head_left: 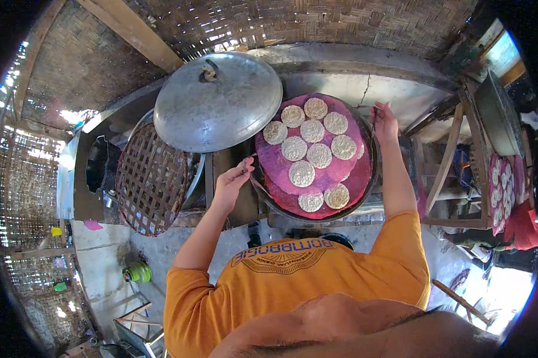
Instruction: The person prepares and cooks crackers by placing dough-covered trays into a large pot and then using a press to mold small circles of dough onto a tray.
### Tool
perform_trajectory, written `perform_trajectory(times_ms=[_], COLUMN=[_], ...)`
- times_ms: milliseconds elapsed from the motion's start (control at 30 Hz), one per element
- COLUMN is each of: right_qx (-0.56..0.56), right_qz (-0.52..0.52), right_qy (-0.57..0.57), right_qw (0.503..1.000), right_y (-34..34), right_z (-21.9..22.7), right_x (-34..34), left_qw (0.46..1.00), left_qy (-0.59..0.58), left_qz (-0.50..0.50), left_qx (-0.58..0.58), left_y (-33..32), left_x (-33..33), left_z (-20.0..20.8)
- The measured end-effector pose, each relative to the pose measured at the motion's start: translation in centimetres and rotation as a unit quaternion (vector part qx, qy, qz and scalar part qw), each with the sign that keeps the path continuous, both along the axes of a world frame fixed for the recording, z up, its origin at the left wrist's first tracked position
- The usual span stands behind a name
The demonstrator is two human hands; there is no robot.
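Observation:
A wide, dark round pan (373,161) sits in front of me, lined with purple-pink cloths (346,166). Several pale, round, flat cakes (312,131) with a rough surface lie spread over the upper cloth, and a few more show on the lower layer at the near side. My left hand (232,181) is at the pan's left rim, fingers pinched together beside a thin dark strip. Across from it, my right hand (385,122) is raised at the right rim, fingers curled closed. What either hand pinches is too small to make out.
A large domed metal lid (218,113) rests left of the pan. Below it a woven openwork basket (152,185) leans over a metal vessel. At right are a wooden frame (445,161), a grey basin (500,116) and another cloth of round cakes (502,194). A green gas cylinder (139,272) stands on the floor.

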State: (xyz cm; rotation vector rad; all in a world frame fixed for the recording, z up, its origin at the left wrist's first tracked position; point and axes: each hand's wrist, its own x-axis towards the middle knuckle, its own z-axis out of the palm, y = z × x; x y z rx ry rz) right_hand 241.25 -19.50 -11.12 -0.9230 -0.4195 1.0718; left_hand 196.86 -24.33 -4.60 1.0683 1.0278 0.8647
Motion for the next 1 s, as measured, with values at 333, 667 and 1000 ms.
perform_trajectory(times_ms=[333, 667, 1000], right_qx=[-0.018, -0.051, -0.456], right_qz=[-0.035, -0.052, 0.192], right_qy=[-0.008, -0.014, -0.676], right_qw=[0.999, 0.997, 0.546], right_y=[3.8, 6.5, 5.5], right_z=[-2.4, -4.4, -3.2], right_x=[2.7, 5.6, 3.7], left_qw=[1.0, 0.993, 0.917], left_qy=[0.005, -0.024, 0.001], left_qz=[0.008, 0.104, 0.112], left_qx=[0.015, -0.043, -0.382], left_y=[1.8, 2.4, -6.7], left_x=[0.3, -1.2, -6.3], left_z=[-1.3, -3.2, -12.1])
